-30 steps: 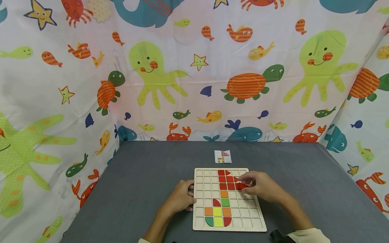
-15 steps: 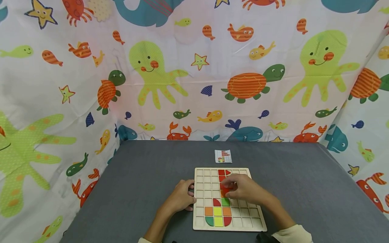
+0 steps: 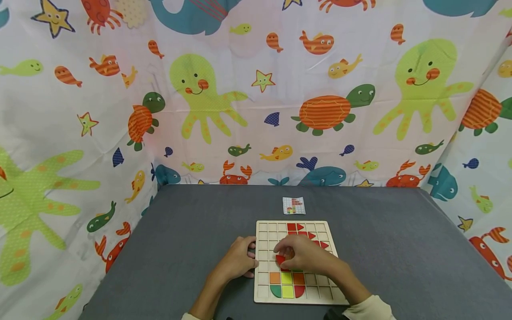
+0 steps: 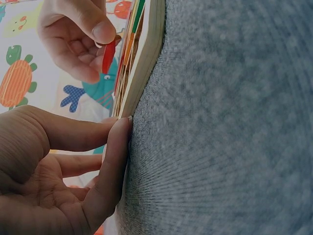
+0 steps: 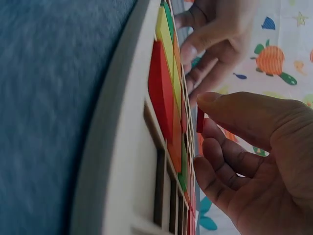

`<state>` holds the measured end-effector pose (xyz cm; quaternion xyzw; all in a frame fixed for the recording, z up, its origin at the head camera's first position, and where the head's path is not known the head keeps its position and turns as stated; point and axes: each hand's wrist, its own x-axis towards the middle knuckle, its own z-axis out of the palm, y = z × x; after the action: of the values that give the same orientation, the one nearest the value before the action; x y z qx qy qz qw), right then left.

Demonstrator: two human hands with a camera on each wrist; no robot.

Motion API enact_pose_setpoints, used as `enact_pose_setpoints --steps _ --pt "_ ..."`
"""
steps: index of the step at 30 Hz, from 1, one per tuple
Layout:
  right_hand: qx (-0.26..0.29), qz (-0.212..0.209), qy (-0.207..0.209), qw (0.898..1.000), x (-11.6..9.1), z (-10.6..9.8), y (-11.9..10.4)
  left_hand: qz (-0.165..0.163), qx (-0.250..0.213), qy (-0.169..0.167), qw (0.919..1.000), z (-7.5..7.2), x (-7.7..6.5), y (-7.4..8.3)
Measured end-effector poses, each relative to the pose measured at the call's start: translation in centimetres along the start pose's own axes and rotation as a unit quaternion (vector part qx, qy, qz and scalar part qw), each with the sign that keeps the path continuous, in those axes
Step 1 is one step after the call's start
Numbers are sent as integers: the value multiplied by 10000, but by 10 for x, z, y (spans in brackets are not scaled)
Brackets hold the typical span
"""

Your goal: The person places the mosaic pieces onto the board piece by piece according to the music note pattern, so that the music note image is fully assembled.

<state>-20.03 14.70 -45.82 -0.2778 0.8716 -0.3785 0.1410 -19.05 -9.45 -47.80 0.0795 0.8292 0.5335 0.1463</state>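
A wooden grid board (image 3: 322, 293) lies on the grey table, some squares filled with flat coloured pieces. My left hand (image 3: 238, 258) holds the board's left edge, thumb and forefinger at the rim in the left wrist view. Over the left-middle squares, my right hand (image 3: 306, 253) pinches a small red piece (image 5: 200, 120) between thumb and fingers, apart from the board. Its full shape is hidden. Yellow squares (image 3: 287, 292), a green quarter-circle (image 3: 275, 290) and a red quarter-circle (image 3: 299, 291) fill near squares; red triangles (image 3: 323, 245) sit at the right of the upper rows.
A small printed card (image 3: 294, 206) with a coloured grid pattern lies behind the board. The grey tabletop (image 3: 200, 218) spreads around it. A curtain (image 3: 256, 102) with sea animals hangs behind and at both sides.
My right hand has moved left and toward me across the board with the red piece, uncovering a red triangle in the third row. My left hand stays at the board's edge.
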Motion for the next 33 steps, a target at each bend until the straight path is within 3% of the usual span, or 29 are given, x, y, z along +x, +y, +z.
enact_pose_setpoints --steps 7,15,23,33 --pt "39 -98 -193 9998 4 7 -7 11 31 10 10000 0 0 0" --pt "-316 -337 -353 9983 9 11 -9 20 36 -11 10000 -1 0 0" --pt "-398 -240 -455 9979 11 13 -11 50 -13 -84 10000 -2 -1 0" --pt "-639 -787 -513 9935 10 11 -10 130 13 -82 9999 -2 -1 -1"
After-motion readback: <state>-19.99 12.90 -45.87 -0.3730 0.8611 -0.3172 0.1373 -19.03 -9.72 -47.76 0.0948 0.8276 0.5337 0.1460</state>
